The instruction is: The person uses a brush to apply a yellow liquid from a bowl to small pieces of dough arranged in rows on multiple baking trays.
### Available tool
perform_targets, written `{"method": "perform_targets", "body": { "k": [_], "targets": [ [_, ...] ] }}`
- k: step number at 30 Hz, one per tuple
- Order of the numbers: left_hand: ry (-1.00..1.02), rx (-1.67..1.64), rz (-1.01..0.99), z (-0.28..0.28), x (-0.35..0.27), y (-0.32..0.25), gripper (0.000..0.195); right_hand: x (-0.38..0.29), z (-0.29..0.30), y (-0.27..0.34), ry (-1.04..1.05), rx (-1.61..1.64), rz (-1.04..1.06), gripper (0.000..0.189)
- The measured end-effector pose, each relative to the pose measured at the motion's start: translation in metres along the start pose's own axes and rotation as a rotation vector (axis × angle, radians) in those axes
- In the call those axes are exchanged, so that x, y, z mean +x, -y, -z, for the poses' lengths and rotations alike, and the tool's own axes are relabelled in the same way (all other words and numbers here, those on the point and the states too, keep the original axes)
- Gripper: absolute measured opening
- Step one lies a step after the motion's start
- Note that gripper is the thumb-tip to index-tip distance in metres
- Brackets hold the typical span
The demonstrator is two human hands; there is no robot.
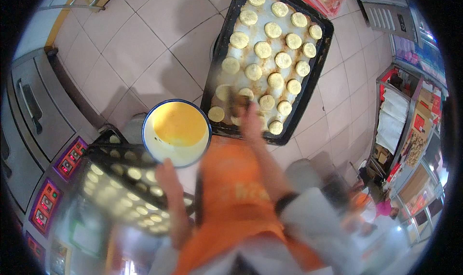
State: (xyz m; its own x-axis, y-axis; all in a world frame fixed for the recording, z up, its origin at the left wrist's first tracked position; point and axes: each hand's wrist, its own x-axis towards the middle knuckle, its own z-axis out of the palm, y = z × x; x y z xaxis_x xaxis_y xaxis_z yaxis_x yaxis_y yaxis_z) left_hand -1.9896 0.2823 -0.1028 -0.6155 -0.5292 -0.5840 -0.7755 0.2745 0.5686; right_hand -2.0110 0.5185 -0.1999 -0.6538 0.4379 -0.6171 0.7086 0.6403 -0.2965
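Observation:
My left hand grips the near rim of a white enamel bowl with a blue edge. Yellow liquid, like beaten egg, pools in the bowl. My right hand is closed around a dark, motion-blurred tool that looks like a brush. It is over the near left part of a black baking tray. Rows of round, pale yellow dough pieces lie on the tray's stained lining. The hand and tool partly hide several pieces in the nearest rows.
At left stand deck ovens with lit control panels. More trays of dough rounds are beside my left arm. Red plastic packaging lies beyond the tray. Shelving with boxes and blurred people are at right.

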Motion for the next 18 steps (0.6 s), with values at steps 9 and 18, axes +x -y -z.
{"method": "perform_targets", "body": {
  "k": [9, 18],
  "targets": [
    [0.058, 0.022, 0.11, 0.0, -0.002, -0.01, 0.026, -0.016, 0.018, -0.124, -0.196, 0.065, -0.37, 0.035],
    [0.072, 0.026, 0.0, -0.01, -0.005, -0.038, 0.032, -0.034, -0.004, -0.066, 0.099, 0.051, -0.227, 0.031]
  ]
}}
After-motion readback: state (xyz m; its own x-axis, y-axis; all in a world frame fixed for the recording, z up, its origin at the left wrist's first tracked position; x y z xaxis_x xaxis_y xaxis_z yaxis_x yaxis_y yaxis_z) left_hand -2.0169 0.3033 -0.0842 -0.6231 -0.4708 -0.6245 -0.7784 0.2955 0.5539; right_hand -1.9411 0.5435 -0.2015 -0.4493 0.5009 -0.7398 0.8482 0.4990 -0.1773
